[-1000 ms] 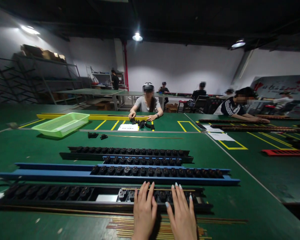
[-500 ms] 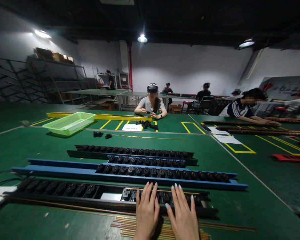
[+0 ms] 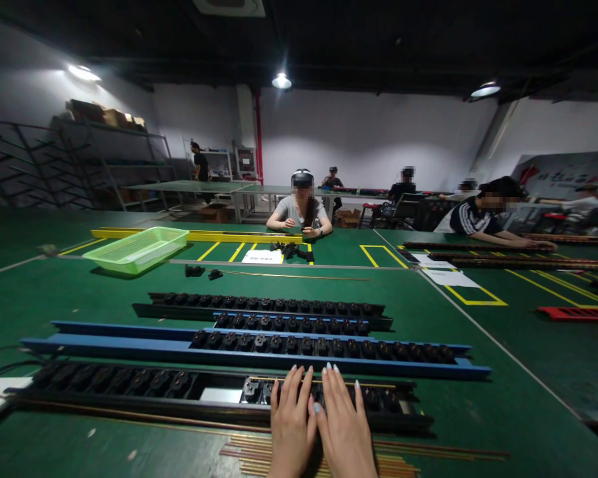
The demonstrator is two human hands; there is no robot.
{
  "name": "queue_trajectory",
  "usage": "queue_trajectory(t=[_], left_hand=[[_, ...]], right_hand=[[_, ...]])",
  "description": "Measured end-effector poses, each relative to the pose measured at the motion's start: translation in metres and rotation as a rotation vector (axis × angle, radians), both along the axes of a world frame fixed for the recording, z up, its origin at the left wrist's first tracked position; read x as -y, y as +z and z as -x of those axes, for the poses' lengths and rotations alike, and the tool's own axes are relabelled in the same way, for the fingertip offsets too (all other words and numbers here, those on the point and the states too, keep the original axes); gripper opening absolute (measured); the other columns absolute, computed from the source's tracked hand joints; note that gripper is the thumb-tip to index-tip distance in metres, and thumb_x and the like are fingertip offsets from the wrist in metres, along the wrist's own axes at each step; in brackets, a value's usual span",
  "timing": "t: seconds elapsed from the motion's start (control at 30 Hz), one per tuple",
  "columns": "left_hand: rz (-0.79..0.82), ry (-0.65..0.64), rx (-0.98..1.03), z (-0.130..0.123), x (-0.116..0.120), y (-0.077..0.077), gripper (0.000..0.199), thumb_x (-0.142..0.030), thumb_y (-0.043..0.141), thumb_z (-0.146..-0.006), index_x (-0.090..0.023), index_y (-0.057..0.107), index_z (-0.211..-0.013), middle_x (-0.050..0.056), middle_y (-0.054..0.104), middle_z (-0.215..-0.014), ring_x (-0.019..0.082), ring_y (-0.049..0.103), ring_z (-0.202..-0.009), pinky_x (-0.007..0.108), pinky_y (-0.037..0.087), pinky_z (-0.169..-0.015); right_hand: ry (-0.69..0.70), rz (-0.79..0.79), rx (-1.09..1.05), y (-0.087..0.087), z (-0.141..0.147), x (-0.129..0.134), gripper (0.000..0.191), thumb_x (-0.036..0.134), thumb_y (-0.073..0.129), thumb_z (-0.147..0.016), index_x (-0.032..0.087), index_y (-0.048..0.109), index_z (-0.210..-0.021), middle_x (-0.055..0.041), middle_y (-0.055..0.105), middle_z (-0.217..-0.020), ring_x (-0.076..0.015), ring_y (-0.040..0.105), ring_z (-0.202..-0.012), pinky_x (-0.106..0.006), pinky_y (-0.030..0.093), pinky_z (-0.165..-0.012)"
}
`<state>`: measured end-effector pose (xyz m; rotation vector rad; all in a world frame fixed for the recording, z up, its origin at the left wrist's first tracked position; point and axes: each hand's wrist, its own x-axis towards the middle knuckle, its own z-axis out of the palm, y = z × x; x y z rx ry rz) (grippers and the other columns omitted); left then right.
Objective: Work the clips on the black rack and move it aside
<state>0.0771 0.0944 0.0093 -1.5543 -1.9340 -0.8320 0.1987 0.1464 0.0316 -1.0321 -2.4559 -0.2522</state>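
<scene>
Black socket bar (image 3: 104,383) lies on the green bench (image 3: 498,405), right under my hands. My left hand (image 3: 293,425) and my right hand (image 3: 341,421) sit close together on it, with my fingers (image 3: 299,385) pointing away from me. They are at a thin gold rod (image 3: 373,381) that lies along the bar. The view is poor, so I cannot tell if my hands are open or closed on that rod. More gold rods (image 3: 249,450) lie on the bench below my hands. Past the bar is a blue bar (image 3: 129,343) with black plugs, then another black bar (image 3: 259,310). Far off, a person (image 3: 299,211) sits across the bench, and a green basket (image 3: 137,249) is off to the left.
</scene>
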Motion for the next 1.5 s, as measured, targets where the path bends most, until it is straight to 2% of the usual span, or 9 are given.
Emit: queue_trajectory(t=[0.3,0.57,0.8,0.93,1.03,1.13,1.23,1.37,1.5], left_hand=[[-0.045,-0.005,0.032,-0.001,-0.001,0.001,0.051,-0.012,0.043,-0.082,-0.025,0.053,-0.130,0.002,0.061,-0.129,0.016,0.048,-0.123,0.035,0.020,-0.111],[0.005,0.033,-0.193,-0.004,-0.003,0.013,0.055,-0.020,0.040,-0.083,-0.025,0.043,-0.138,0.001,0.050,-0.141,0.019,0.033,-0.136,0.039,0.011,-0.115],[-0.035,-0.013,-0.249,-0.009,-0.010,0.005,0.056,-0.024,0.038,-0.083,-0.023,0.043,-0.138,-0.001,0.054,-0.137,0.016,0.033,-0.136,0.036,0.007,-0.116],[0.039,0.094,-0.163,-0.010,-0.002,0.007,0.060,-0.020,0.036,-0.083,-0.023,0.034,-0.143,0.002,0.045,-0.144,0.020,0.028,-0.139,0.046,0.003,-0.116],[0.086,0.165,-0.123,-0.006,0.006,0.012,0.060,-0.021,0.038,-0.085,-0.025,0.030,-0.145,0.004,0.046,-0.144,0.023,0.032,-0.137,0.054,0.000,-0.114],[0.087,0.094,-0.202,0.002,0.011,0.019,0.057,-0.028,0.042,-0.088,-0.024,0.032,-0.144,0.004,0.051,-0.140,0.020,0.038,-0.133,0.050,-0.006,-0.115],[0.083,0.078,-0.234,0.006,0.013,0.026,0.054,-0.032,0.043,-0.088,-0.025,0.036,-0.142,0.003,0.051,-0.140,0.018,0.037,-0.134,0.046,-0.007,-0.116],[0.079,0.158,-0.227,0.009,0.018,0.029,0.056,-0.030,0.043,-0.088,-0.021,0.035,-0.143,0.005,0.049,-0.142,0.020,0.029,-0.138,0.051,-0.007,-0.115],[0.080,0.227,-0.174,0.017,0.023,0.024,0.054,-0.031,0.043,-0.090,-0.020,0.035,-0.142,0.005,0.051,-0.139,0.022,0.034,-0.135,0.056,-0.006,-0.113]], right_hand=[[0.055,0.005,0.012,-0.006,-0.004,-0.004,0.056,0.049,0.033,-0.095,0.018,0.036,-0.142,-0.0048,0.039,-0.145,-0.0236,0.044,-0.130,-0.039,0.044,-0.100],[0.094,-0.008,-0.024,-0.022,-0.005,-0.013,0.050,0.042,0.033,-0.096,0.024,0.034,-0.143,-0.0028,0.041,-0.144,-0.0229,0.046,-0.128,-0.038,0.047,-0.098],[0.081,-0.020,-0.030,-0.031,-0.002,-0.014,0.052,0.042,0.032,-0.096,0.021,0.034,-0.143,-0.0032,0.039,-0.145,-0.0225,0.045,-0.129,-0.037,0.048,-0.097],[0.059,-0.050,-0.041,-0.031,0.000,-0.012,0.054,0.039,0.033,-0.096,0.019,0.027,-0.146,-0.0043,0.036,-0.146,-0.0235,0.044,-0.131,-0.040,0.047,-0.098],[0.070,-0.070,-0.037,-0.029,-0.002,-0.011,0.054,0.034,0.033,-0.096,0.019,0.023,-0.147,-0.0044,0.036,-0.146,-0.0236,0.043,-0.131,-0.040,0.047,-0.098],[0.084,-0.051,-0.026,-0.027,-0.003,-0.010,0.054,0.033,0.033,-0.096,0.020,0.022,-0.147,-0.0039,0.035,-0.147,-0.0240,0.042,-0.132,-0.041,0.045,-0.099],[0.077,-0.038,-0.025,-0.027,-0.004,-0.010,0.053,0.033,0.032,-0.096,0.020,0.024,-0.147,-0.0040,0.035,-0.147,-0.0241,0.042,-0.132,-0.041,0.044,-0.099],[0.068,-0.070,-0.045,-0.031,-0.002,-0.010,0.054,0.031,0.032,-0.096,0.017,0.024,-0.147,-0.0051,0.035,-0.147,-0.0239,0.042,-0.132,-0.041,0.043,-0.099],[0.065,-0.131,-0.088,-0.034,0.001,-0.011,0.058,0.030,0.036,-0.095,0.015,0.019,-0.148,-0.0062,0.038,-0.146,-0.0242,0.045,-0.130,-0.042,0.042,-0.099]])
